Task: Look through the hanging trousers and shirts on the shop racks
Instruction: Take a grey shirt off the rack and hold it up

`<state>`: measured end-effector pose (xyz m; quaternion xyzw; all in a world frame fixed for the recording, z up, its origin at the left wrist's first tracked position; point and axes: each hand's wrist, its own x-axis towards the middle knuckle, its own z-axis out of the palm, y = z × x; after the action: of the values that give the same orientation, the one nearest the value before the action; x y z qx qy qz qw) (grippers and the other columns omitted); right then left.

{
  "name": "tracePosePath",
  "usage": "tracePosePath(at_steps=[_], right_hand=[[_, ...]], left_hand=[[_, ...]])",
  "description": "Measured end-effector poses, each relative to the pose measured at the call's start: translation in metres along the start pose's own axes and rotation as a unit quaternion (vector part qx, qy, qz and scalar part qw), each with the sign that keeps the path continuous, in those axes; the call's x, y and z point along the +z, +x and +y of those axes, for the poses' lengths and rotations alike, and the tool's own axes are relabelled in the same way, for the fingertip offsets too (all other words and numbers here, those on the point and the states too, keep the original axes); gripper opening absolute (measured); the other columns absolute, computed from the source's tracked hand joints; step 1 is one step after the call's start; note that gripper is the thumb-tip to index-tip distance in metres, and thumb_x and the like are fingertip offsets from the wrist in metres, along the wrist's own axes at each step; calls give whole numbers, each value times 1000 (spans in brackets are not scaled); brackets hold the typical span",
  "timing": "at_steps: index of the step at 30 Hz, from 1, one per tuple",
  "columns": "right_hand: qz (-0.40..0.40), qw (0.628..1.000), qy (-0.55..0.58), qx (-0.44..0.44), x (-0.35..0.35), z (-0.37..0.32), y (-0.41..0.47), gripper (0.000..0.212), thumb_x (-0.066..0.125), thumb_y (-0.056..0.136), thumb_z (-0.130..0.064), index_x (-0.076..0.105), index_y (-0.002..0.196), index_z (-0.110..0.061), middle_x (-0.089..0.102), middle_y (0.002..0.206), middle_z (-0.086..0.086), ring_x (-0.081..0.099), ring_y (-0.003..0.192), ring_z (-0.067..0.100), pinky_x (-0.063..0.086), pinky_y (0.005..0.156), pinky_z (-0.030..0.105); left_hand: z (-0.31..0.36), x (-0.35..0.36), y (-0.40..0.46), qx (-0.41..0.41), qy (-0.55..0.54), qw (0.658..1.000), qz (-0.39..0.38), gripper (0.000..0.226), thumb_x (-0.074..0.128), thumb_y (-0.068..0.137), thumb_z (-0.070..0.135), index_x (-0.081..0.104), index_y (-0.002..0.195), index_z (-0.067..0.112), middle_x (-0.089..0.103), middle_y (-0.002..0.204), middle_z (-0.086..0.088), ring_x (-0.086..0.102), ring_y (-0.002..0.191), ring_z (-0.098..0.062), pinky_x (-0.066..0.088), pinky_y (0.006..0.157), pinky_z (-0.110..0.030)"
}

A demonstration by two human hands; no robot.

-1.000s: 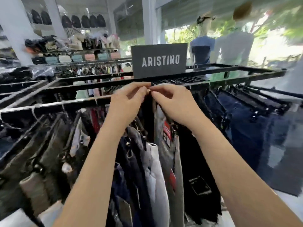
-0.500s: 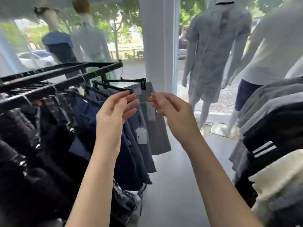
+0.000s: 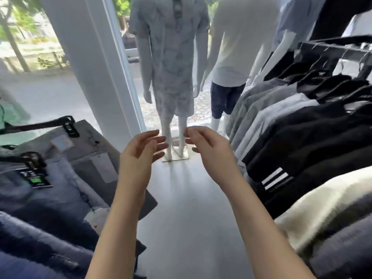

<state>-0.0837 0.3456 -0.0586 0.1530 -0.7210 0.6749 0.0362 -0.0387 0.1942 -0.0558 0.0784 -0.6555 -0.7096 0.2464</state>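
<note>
Hanging trousers (image 3: 60,178) fill the lower left, grey and blue pairs clipped on black hangers (image 3: 40,124). A rack of shirts (image 3: 298,133) in grey, white, black and cream hangs on the right from a dark rail (image 3: 332,47). My left hand (image 3: 141,156) and my right hand (image 3: 209,146) are raised side by side over the aisle between the two racks. Both have loosely curved fingers and hold nothing. Neither touches any garment.
A grey floor aisle (image 3: 181,228) runs ahead between the racks. Two white mannequins (image 3: 171,67) (image 3: 231,57) in shirts and shorts stand at the shop window. A white pillar (image 3: 90,57) rises to the left of them.
The view has swung right, off the trouser rack and its brand sign towards the window and the shirt rack. My hands left the trouser hangers and now hang free.
</note>
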Motion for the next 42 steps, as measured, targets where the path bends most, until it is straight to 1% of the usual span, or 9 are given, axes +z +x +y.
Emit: tracePosePath(at_steps=[12, 14, 18, 25, 29, 32, 34, 38, 42], right_hand=[[213, 974, -69, 38, -80, 28, 82, 19, 54, 97, -36, 71, 104, -29, 72, 99, -6, 66, 93, 2, 55, 81, 23], [239, 968, -72, 33, -97, 37, 100, 19, 55, 98, -34, 71, 105, -29, 73, 99, -7, 66, 96, 1, 55, 89, 27], [282, 956, -78, 10, -131, 43, 143, 16, 57, 97, -36, 70, 105, -31, 72, 102, -17, 65, 103, 2, 52, 97, 36], [338, 934, -110, 33, -192, 57, 197, 18, 61, 95, -35, 67, 111, -29, 70, 105, -21, 61, 99, -11, 46, 85, 7], [347, 924, -138, 85, -202, 75, 213, 17, 63, 94, -34, 64, 111, -33, 67, 107, -23, 60, 98, -15, 45, 82, 6], [373, 910, -134, 119, -210, 80, 224, 11, 65, 87, -41, 65, 98, -41, 69, 101, -23, 63, 95, -10, 49, 86, 11], [408, 892, -142, 133, -214, 85, 232, 20, 63, 77, -51, 63, 97, -46, 69, 101, -22, 67, 93, -2, 53, 93, 29], [423, 820, -336, 189, -210, 72, 246, 28, 59, 91, -35, 60, 118, -40, 64, 106, -16, 60, 82, -2, 46, 79, 15], [430, 707, -523, 203, -213, 69, 276, 32, 55, 95, -38, 63, 126, -36, 49, 121, -5, 50, 110, 16, 48, 93, 35]], left_hand=[[-57, 120, 125, -62, -32, 974, -215, 22, 49, 96, 5, 69, 104, 11, 74, 93, -8, 73, 86, -22, 57, 76, -30], [-70, 148, 144, -62, -23, 968, -241, 22, 49, 96, 3, 69, 102, 11, 74, 92, -8, 72, 85, -23, 57, 76, -31], [-78, 217, 187, -35, -2, 956, -291, 23, 50, 94, 2, 70, 98, 12, 75, 88, -5, 72, 86, -21, 57, 80, -34], [-100, 332, 249, 62, 67, 945, -312, 27, 55, 90, 8, 71, 88, 30, 72, 86, 15, 64, 80, 7, 48, 71, -12], [-121, 368, 271, 66, 81, 931, -351, 29, 55, 90, 4, 69, 92, 29, 71, 91, 14, 63, 78, 10, 46, 69, -6], [-129, 391, 286, 50, 77, 909, -406, 24, 58, 90, 6, 69, 94, 28, 72, 93, 13, 67, 89, 3, 49, 81, -16], [-134, 403, 288, 55, 90, 883, -458, 21, 63, 88, 11, 68, 98, 28, 72, 96, 14, 67, 87, 2, 52, 82, -17], [-139, 413, 288, 82, 87, 836, -535, 23, 69, 85, 13, 69, 102, 29, 73, 93, 17, 67, 81, 2, 56, 82, -23], [-135, 421, 304, 133, 78, 771, -618, 34, 58, 87, 2, 72, 95, 32, 72, 91, 22, 66, 90, 4, 55, 86, -28]])
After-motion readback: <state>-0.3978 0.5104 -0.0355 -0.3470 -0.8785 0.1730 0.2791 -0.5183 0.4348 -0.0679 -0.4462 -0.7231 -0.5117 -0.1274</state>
